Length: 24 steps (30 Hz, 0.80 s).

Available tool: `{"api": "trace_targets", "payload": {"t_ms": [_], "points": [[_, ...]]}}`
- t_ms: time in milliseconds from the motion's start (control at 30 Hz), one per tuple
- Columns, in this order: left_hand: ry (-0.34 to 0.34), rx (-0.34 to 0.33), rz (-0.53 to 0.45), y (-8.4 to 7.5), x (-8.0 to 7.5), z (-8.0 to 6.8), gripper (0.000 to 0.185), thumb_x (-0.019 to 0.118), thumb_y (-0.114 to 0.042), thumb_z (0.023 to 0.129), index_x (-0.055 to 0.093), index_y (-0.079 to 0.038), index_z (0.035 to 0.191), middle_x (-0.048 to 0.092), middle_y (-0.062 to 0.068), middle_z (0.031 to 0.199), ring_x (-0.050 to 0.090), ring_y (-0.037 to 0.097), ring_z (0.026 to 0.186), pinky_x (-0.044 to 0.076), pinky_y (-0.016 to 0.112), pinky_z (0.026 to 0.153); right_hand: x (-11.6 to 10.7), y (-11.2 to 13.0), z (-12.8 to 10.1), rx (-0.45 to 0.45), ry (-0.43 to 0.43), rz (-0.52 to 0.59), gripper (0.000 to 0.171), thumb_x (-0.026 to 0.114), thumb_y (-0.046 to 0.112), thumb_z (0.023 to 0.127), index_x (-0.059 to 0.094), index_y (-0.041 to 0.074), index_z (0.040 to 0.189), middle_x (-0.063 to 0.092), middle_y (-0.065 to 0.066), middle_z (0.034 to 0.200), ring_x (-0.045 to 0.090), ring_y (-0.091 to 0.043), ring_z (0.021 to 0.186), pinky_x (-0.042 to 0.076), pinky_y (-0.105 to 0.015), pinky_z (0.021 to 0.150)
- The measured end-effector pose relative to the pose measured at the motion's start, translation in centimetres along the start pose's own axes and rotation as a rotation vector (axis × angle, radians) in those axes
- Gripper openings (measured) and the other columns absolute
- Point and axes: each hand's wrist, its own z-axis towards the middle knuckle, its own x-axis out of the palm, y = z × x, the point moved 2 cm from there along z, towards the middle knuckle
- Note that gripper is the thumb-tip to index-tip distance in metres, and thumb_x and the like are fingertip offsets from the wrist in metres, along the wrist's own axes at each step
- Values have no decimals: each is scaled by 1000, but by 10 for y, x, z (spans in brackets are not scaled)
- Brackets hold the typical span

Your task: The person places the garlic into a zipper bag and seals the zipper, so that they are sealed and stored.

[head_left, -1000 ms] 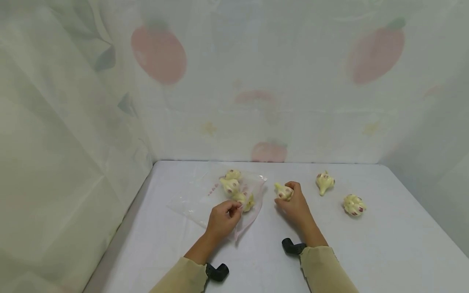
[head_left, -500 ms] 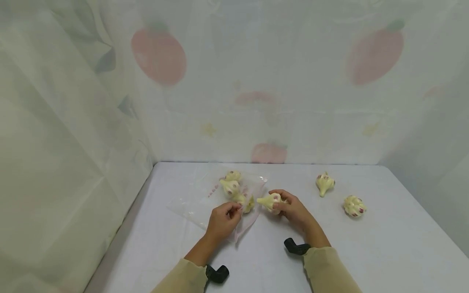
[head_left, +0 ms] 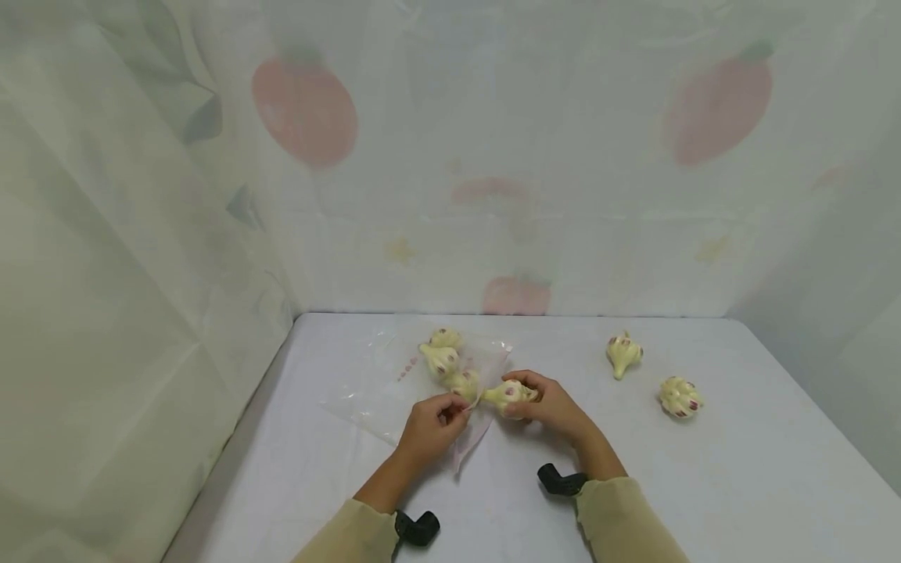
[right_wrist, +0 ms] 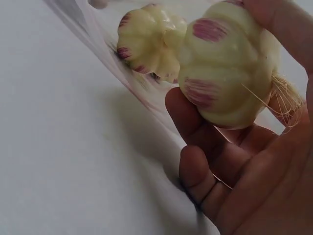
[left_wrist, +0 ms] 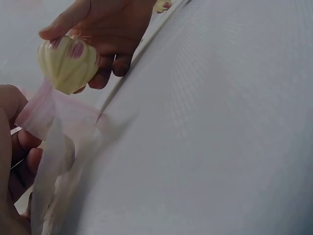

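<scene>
A clear plastic bag (head_left: 373, 391) with a pink edge lies on the table, several pale garlic bulbs showing in it, one of them a bulb (head_left: 442, 361) near its middle. My left hand (head_left: 428, 428) pinches the pink rim of the bag's mouth, lifting it a little. In my right hand (head_left: 556, 407) is a garlic bulb (head_left: 508, 396) with purple streaks, gripped between thumb and fingers, its stem pointing left at the bag's mouth. The right wrist view shows the held bulb's roots (right_wrist: 287, 100) toward the palm and another bulb (right_wrist: 146, 41) behind the plastic.
Two loose garlic bulbs lie at the right: one bulb (head_left: 623, 354) toward the back, another bulb (head_left: 680, 396) nearer. The white table (head_left: 746, 485) ends at a patterned curtain (head_left: 598, 258) behind; more cloth hangs at both sides.
My right hand has carried the garlic bulb left and nearer, up to the bag's mouth. My left hand stays at the bag's rim, which has risen slightly.
</scene>
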Motion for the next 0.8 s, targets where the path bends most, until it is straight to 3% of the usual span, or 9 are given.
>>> {"api": "trace_targets", "payload": {"t_ms": [267,400,533,800], "points": [[16,22,2,1,1,0,5,70,-8,86,74,-11,88,65,-6,73,53,2,65,48,21,59,15,6,3,-24,-51,-116,62,83,32,78,60,22,134,67,-7,111,59,-15,81,50,-30,68],[-2,35,8,3,2,0,6,71,-7,85,74,-12,88,65,-6,72,53,2,64,47,20,58,18,6,4,-24,-73,-63,66,85,25,77,54,15,135,64,-8,117,61,-15,85,50,-27,70],[-7,13,10,2,2,0,7,71,-7,85,74,-13,88,64,-7,72,52,2,64,47,20,57,19,5,5,-30,-85,29,63,86,13,74,48,7,124,65,-9,113,61,-15,91,51,-25,75],[13,-25,-13,0,2,0,11,73,-6,84,73,-17,86,63,-9,71,53,3,64,47,20,59,21,2,7,-41,-112,-108,63,87,21,74,54,13,127,55,-10,121,63,-18,86,53,-30,77]]}}
